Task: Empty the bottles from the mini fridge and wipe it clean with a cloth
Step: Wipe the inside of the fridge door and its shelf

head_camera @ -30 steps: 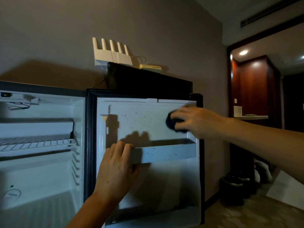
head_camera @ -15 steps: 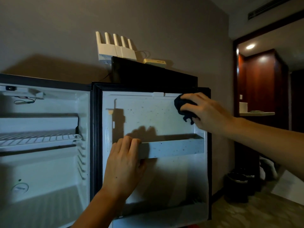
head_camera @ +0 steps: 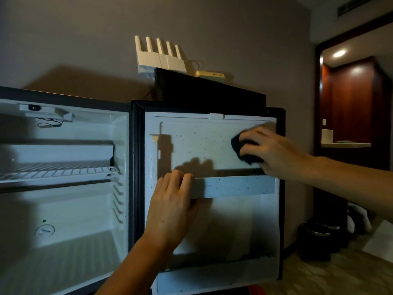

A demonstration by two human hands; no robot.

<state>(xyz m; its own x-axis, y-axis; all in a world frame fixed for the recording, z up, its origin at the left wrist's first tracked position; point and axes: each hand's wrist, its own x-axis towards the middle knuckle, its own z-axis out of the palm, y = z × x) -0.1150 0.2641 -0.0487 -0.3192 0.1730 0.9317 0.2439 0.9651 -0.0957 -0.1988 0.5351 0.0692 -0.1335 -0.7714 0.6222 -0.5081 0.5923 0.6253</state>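
While the mini fridge (head_camera: 63, 188) stands wide open on the left, its door (head_camera: 212, 145) is swung out to the right with the inner face turned toward the camera. That white inner panel is speckled with small dark spots, thickest across its upper half and along the door shelf rail (head_camera: 238, 186) that crosses the middle.

Pressed against the upper right part of the panel, the right hand (head_camera: 274, 152) has its fingers curled round a dark cloth (head_camera: 244, 152), bunched into a wad just above the rail. Lower down, the left hand (head_camera: 172, 211) grips the left end of the rail, fingers hooked over its top edge and thumb underneath.

No bottles show in the cabinet: only a wire shelf (head_camera: 57, 170) across the middle, a row of side slots for shelves at the right wall, a round dial (head_camera: 44, 230) low on the back wall and a small fitting with a wire near the ceiling. The door's lower pocket also looks bare, though the left forearm covers part of it.

On top of the fridge sits a black box-like object (head_camera: 208, 90), with a white router (head_camera: 161, 58) and its upright antennas behind it against the wall, and a small yellowish box (head_camera: 210, 74) beside that. Past the door's right edge a dark bin (head_camera: 316, 237) stands on the floor, near a doorway (head_camera: 353, 103) that opens onto red-brown wood panels and a ceiling light.
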